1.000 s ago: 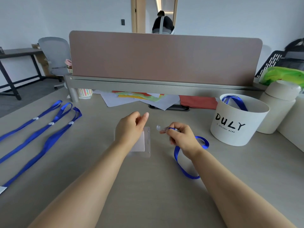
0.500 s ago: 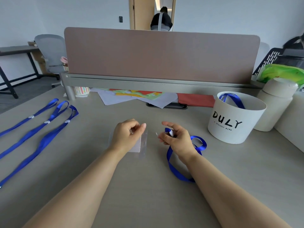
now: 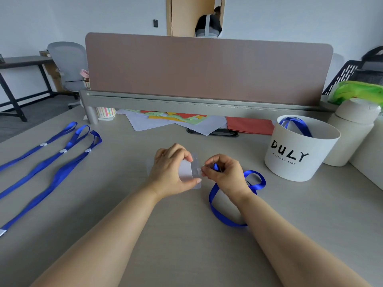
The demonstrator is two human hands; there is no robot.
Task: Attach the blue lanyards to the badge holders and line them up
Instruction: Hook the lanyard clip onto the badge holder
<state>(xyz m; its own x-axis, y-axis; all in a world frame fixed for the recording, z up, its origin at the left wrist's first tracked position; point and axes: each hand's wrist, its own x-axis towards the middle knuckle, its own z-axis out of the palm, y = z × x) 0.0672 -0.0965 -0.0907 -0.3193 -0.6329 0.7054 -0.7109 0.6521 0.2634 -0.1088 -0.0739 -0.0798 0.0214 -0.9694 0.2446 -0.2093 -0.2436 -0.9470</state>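
the left hand (image 3: 172, 172) grips the clear badge holder (image 3: 187, 170) over the table (image 3: 186, 255), while the right hand (image 3: 226, 175) pinches the end of the blue lanyard (image 3: 223, 213) at the holder's slotted edge. the end could miss that small slot or slip free, as the holder looks flimsy; the ribbon trailing under the right wrist might snag.

Pale walls (image 3: 83, 17), brown divider panel (image 3: 207, 69), grey chair (image 3: 68, 65), wooden door (image 3: 182, 15).

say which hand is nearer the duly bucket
Right. The right hand, pinching the blue lanyard, is left of the DULY bucket; the left hand, gripping the badge holder, is farther left.
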